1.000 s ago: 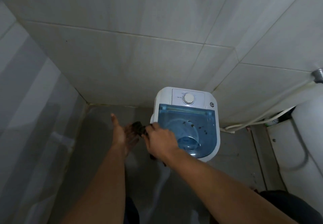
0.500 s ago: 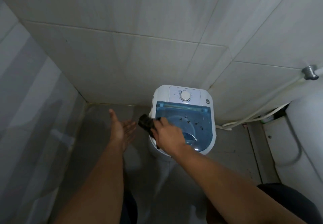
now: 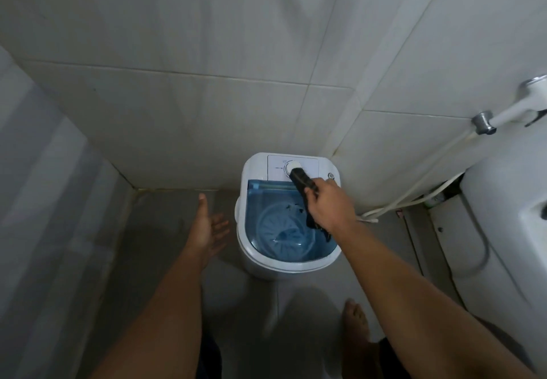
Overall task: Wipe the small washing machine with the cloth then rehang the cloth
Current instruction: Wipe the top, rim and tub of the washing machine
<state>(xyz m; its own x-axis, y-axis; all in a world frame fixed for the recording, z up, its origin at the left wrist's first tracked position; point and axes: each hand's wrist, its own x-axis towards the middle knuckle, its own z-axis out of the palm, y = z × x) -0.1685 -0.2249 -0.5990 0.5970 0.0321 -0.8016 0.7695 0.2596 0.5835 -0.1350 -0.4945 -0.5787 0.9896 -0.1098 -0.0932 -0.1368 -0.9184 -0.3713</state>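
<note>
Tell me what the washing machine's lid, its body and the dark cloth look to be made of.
Translucent blue lid: likely glossy plastic; the ribbed tub bottom shows through.
White washing machine body: apparently smooth moulded plastic, with rounded corners.
Dark cloth in the right hand: soft fabric, matte, drooping limply.

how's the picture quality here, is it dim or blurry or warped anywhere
Head view: dim, flat light with a grey-blue cast; the wide lens bends the wall tile lines toward the edges; the right hand and its dark cloth over the washing machine look slightly soft; the open left hand is clearer.
</note>
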